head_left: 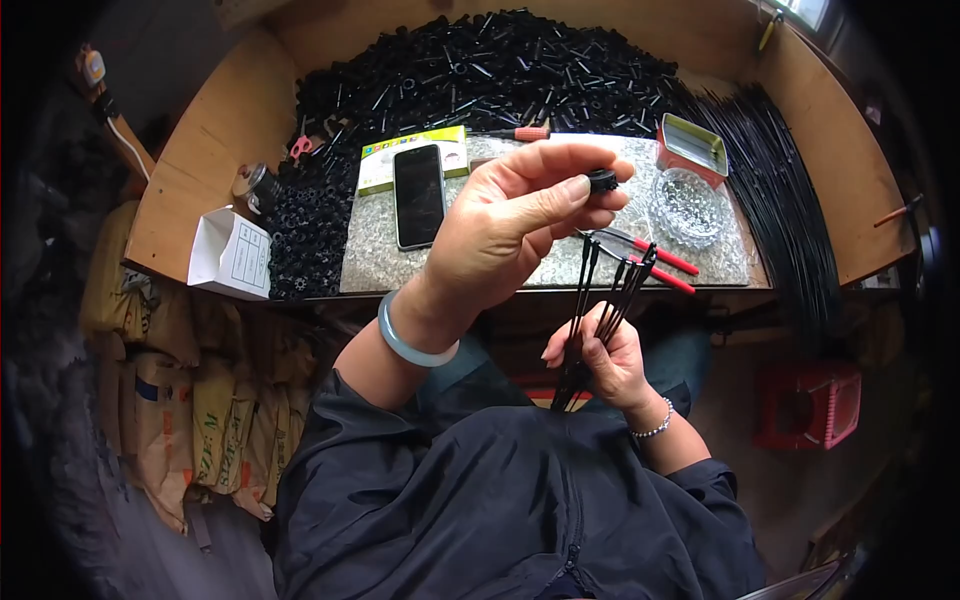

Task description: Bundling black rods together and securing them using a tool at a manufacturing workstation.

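1. Step in hand (judged): single-part handling. My L hand [490, 215] presents one small black notched knob [602, 181]; my R hand [612, 358] carries a bundle of slim black rods [572, 385].
2. Next move (judged): calls for a steady L pinch, knob face unobstructed, & a firm R grip so no rod slips.
3. L pose: wrist raised, above worktop [213, 165] nr mid front edge; fingertips point R. Thumb & index grasp knob btwn pads; other fingers curl below.
4. R pose: lower, off the front edge, above my lap. Fingers wrap rods; tips fan upward, twd front edge. Exact rod qty: can't tell.
5. Ref. locations: red-handled pliers [678, 262] nr front edge, R of ctr; phone [420, 197] L of ctr; loose small gear-like parts [305, 235] along L edge; long black rods [775, 180] along R edge.
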The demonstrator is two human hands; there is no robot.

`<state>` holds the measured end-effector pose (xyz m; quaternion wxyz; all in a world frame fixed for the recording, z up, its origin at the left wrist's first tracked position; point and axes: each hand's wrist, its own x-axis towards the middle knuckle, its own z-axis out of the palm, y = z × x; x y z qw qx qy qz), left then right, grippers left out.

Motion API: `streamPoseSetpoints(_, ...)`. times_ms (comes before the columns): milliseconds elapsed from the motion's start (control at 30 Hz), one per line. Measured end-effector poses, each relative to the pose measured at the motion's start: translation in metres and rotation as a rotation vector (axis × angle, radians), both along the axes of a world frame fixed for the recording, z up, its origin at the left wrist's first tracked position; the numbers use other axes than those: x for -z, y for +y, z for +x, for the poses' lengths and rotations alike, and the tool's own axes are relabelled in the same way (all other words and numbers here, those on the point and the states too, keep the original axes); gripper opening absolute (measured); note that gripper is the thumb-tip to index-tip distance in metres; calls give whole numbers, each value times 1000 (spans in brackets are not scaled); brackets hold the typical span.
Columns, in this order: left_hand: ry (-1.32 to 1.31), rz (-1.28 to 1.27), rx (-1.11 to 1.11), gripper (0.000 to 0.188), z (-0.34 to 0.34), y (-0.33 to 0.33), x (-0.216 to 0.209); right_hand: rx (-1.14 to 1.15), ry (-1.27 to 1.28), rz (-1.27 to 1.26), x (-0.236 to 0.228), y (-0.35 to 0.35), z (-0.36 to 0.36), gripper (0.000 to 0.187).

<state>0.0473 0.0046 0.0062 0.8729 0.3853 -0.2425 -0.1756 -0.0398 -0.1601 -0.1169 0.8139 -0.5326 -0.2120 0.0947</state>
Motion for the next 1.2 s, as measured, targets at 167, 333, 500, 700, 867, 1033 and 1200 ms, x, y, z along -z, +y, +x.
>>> streamPoseSetpoints(167,33,1,43,30,-8,-13,7,9,53,16,-4,-3,1,25)
streamPoseSetpoints(333,30,24,28,27,-12,-12,10,6,84,62,-3,-3,2,22)
streamPoseSetpoints(500,-50,63,-10,25,-12,-11,14,7,93,60,-7,0,2,23)
streamPoseSetpoints(700,54,4,43,25,-14,-14,8,2,88,65,-2,-1,4,24)
streamPoseSetpoints(867,64,36,44,27,-14,-13,7,2,88,63,-4,-2,3,24)
streamPoseSetpoints(1033,-143,107,8,31,-13,-13,15,14,60,73,-1,-2,5,24)
streamPoseSetpoints(1200,-203,194,-66,32,-16,-14,15,6,80,72,-3,-2,4,23)
